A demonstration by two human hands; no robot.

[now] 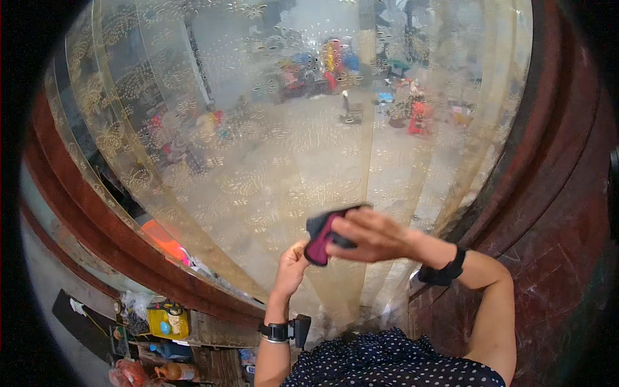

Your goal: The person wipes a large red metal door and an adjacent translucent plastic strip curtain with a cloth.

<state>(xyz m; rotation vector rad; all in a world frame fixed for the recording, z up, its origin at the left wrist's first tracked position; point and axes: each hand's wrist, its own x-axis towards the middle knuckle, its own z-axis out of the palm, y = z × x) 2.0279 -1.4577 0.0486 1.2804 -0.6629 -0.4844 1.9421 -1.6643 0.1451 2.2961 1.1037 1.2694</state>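
Observation:
A magenta fabric piece with dark edging (317, 249) is held up in front of a translucent embossed plastic curtain (290, 179). My right hand (370, 236) grips it from the right, the fingers bent over its face. At its lower left edge, my left hand (291, 265) pinches a corner between thumb and fingers. Motion blur softens the piece and the right hand, so its exact kind cannot be told. Black bands with small devices circle both of my wrists.
Dark red door frames (541, 145) flank the curtain. Low on the left, a yellow plastic basket (155, 329) holds scissors and small items, near a blue bottle (170, 351), an orange-brown bottle (178, 371) and a red plastic bag (126, 372). Through the curtain, a red stool (417, 118) shows blurred.

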